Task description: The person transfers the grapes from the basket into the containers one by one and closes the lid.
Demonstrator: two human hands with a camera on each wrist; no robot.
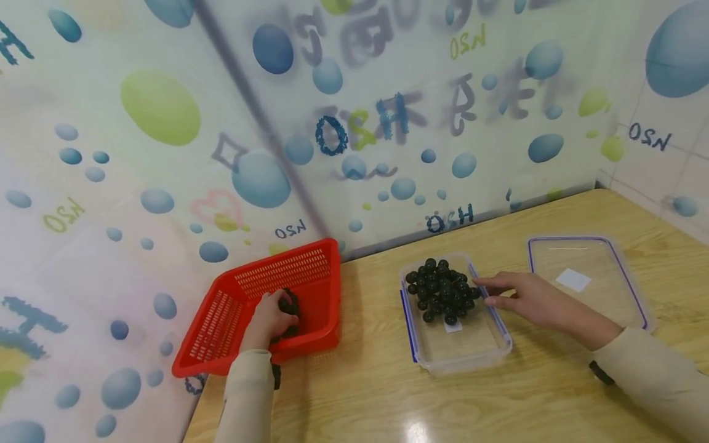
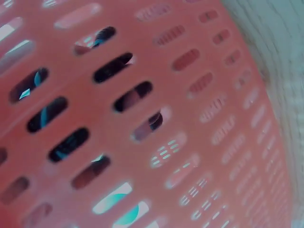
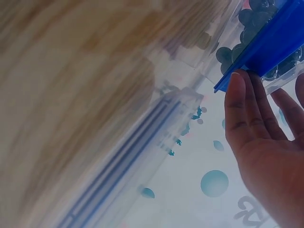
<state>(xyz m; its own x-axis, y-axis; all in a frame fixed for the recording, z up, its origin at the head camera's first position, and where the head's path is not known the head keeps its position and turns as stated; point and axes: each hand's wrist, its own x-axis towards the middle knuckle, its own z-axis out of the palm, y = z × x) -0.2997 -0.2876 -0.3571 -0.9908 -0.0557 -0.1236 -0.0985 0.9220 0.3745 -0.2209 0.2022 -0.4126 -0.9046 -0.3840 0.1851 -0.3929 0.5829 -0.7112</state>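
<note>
Inside a red plastic basket (image 1: 332, 307), my left hand (image 1: 268, 320) curls its fingers and thumb round dark grapes (image 1: 289, 303), mostly covered by the hand. In the left wrist view the slotted basket wall (image 2: 199, 123) fills the picture, with dark shapes behind its slots. A bunch of black grapes (image 1: 443, 290) lies in a clear plastic container (image 1: 471, 351) with blue clips. My right hand (image 1: 526, 298) has its fairly straight fingers at the container's right side. In the right wrist view its fingertips are against the blue clip (image 3: 273, 50).
The clear lid (image 1: 598, 289) with a blue seal and white label lies on the wooden table (image 1: 376, 394), right of the container and beside my right forearm. A wall with a bubble-patterned covering (image 1: 388, 154) rises behind the table. The basket stands at the table's left edge.
</note>
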